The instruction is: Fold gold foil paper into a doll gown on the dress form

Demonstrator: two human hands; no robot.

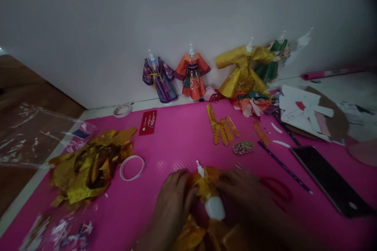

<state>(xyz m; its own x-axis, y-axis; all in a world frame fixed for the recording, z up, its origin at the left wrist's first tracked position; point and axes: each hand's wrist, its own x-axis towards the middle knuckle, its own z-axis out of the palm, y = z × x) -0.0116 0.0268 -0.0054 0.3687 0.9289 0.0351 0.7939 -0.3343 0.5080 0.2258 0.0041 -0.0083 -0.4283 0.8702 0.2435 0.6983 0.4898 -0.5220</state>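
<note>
Low in the middle of the head view is a small gold doll garment (205, 188) on a white form, whose neck peg (200, 169) sticks up at the top. A white rounded piece (215, 208) shows below the gold cloth. My left hand (173, 200) grips the garment's left side, fingers curled in. On its other side my right hand (243, 192) is closed on the cloth, its fingertips partly hidden and blurred. More loose gold cloth (194, 235) lies below, near my wrists. Red-handled scissors (277, 188) lie beside my right hand, partly covered.
Dressed doll forms in purple (159, 78), orange (193, 76), yellow (246, 70) and green lean on the wall. On the pink mat lie gold scraps (91, 164), a tape roll (132, 168), cut gold strips (222, 129), a bead dish (243, 148), a pencil (285, 168) and a phone (330, 180).
</note>
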